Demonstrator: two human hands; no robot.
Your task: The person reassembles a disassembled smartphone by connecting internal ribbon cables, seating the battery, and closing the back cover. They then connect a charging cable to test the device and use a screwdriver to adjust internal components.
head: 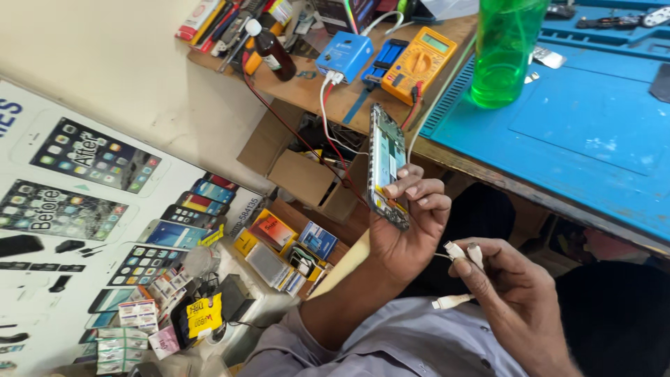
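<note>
My left hand (pixel 408 227) grips an opened phone (pixel 386 166) by its lower end, holding it on edge so its bare circuit side shows. The fingers curl over the phone's bottom corner. Just to the right and lower, my right hand (pixel 513 293) pinches white cable plugs (pixel 466 253) between thumb and fingers, with another white plug end (pixel 450 301) sticking out below. The plugs sit a short way from the phone's bottom end and do not touch it.
A blue work mat (pixel 593 132) covers the wooden bench, with a green bottle (pixel 504 49), a yellow multimeter (pixel 419 63) and a blue box (pixel 344 56) behind. Cardboard boxes (pixel 307 178) and small packages lie below. A phone poster (pixel 91 202) fills the left.
</note>
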